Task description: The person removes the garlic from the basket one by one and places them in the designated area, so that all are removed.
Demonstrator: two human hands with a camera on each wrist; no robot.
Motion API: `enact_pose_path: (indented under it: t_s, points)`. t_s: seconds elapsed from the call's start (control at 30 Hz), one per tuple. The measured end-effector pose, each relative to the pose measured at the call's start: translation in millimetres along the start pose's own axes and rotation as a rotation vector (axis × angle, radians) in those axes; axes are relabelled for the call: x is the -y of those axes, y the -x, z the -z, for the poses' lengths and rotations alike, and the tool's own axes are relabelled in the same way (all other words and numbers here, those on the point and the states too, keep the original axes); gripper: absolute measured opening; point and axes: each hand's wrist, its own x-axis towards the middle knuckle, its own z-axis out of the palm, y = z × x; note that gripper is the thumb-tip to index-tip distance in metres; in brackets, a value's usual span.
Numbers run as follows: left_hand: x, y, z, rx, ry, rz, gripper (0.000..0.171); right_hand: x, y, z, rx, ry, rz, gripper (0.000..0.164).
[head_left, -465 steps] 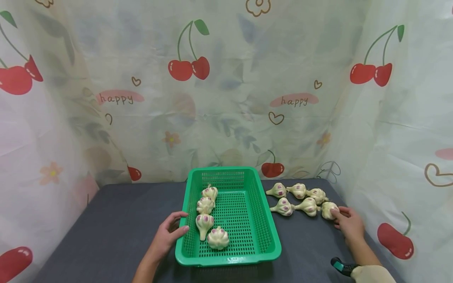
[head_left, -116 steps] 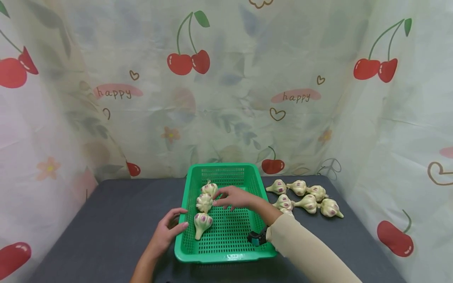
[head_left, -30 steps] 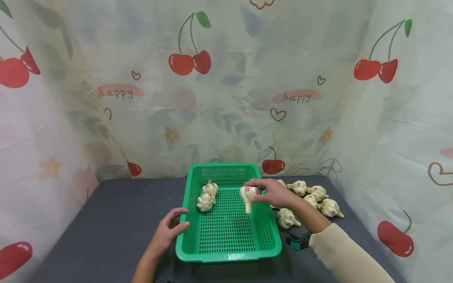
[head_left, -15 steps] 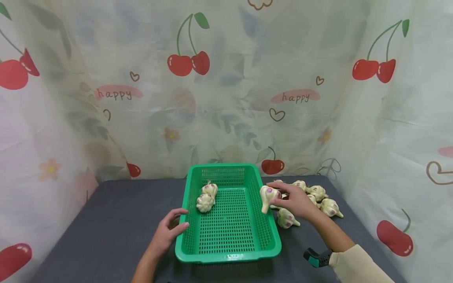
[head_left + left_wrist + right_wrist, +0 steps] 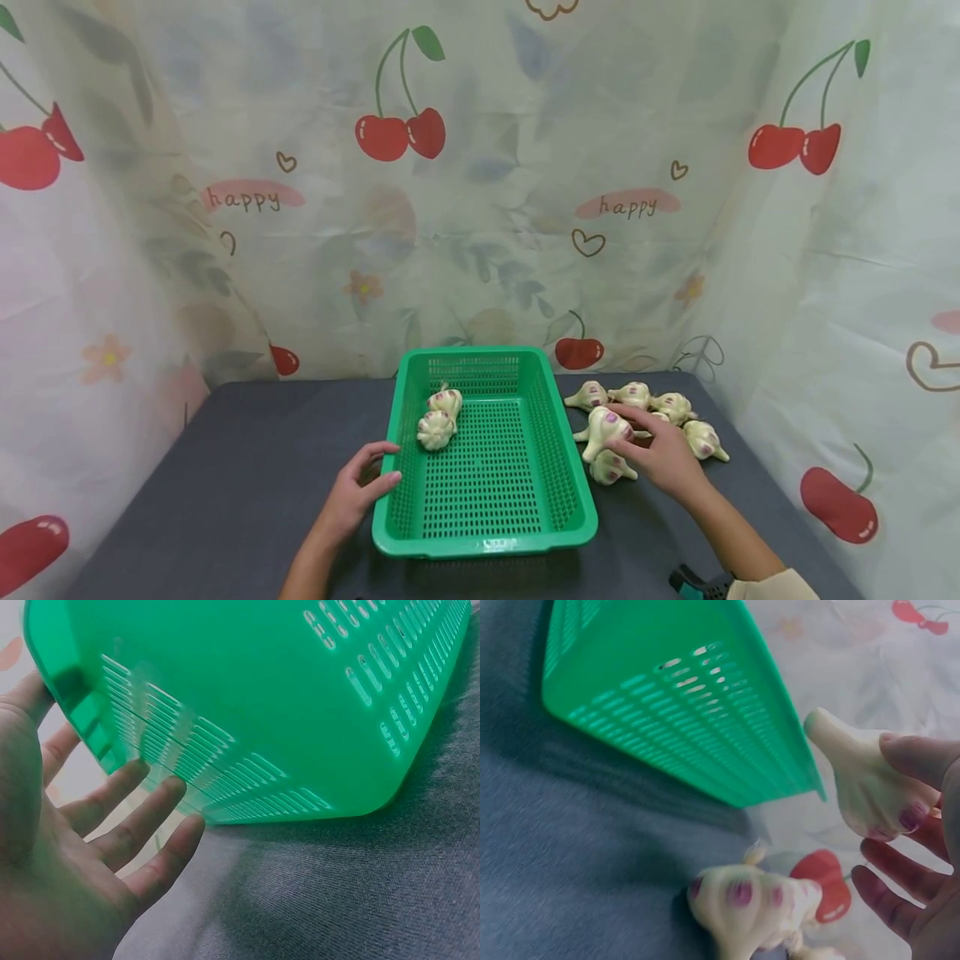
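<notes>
My right hand pinches a garlic bulb between thumb and fingers, stem pointing down and left, just beyond the basket's right side. In the right wrist view this garlic bulb is off the table, beside the basket wall. A green plastic basket stands in the middle, with two garlic bulbs touching each other along its left side. My left hand is at the basket's left rim. Its fairly straight fingers lie close against the outer wall in the left wrist view.
More garlic bulbs lie clustered on the dark table right of the basket, partly hidden behind my right hand. One garlic bulb sits nearest me there. A printed curtain encloses the back and sides.
My right hand has carried the garlic bulb from above the basket rightward, over the rim, to the cluster. The basket held four bulbs at first; it now holds two. My left hand stays put.
</notes>
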Motion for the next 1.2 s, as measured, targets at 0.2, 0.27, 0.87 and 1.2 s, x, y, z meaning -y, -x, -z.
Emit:
enact_pose_path:
  t_s: [0.2,0.27,0.87,1.2]
  points:
    - [-0.3,0.4,-0.6,0.003,0.000,-0.005,0.036,-7,22,2,-0.094,0.061,-0.019,0.048]
    - [-0.7,0.1,-0.5,0.003,0.003,-0.010,0.036,-10,29,3,-0.131,0.083,-0.027,0.048]
    - [-0.5,0.6,-0.4,-0.010,-0.006,-0.007,0.036,-46,65,14,-0.244,0.201,-0.210,0.047]
    - [-0.9,0.0,-0.2,0.011,0.005,0.010,0.037,-66,67,17,-0.134,0.189,-0.361,0.054]
